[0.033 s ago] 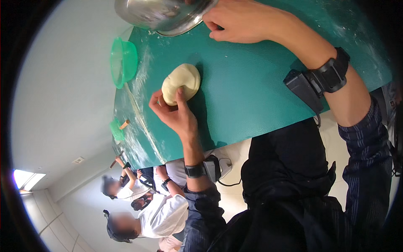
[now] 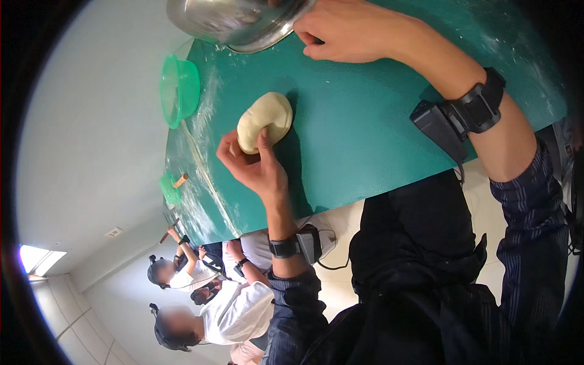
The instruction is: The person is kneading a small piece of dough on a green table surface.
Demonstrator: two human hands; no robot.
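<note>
A smooth, pale ball of dough (image 2: 274,114) is gripped by my left hand (image 2: 258,164), thumb on its near side and fingers curled round its left side. It is over the green tabletop (image 2: 347,134). At the top of the view, my right hand (image 2: 347,30) has its fingers curled at the rim of a shiny metal bowl (image 2: 234,27), closed on its edge. The bowl appears tipped, and the top of it is cut off by the picture's edge. Its contents are hidden.
A green plastic bowl (image 2: 190,91) stands at the table's left edge, with a smaller green container (image 2: 170,188) and a wooden stick (image 2: 181,180) nearer. White flour streaks the left side. Two people in white shirts (image 2: 237,310) are at the lower left.
My left hand and the dough have shifted very slightly to the right. My right hand and the metal bowl stay put.
</note>
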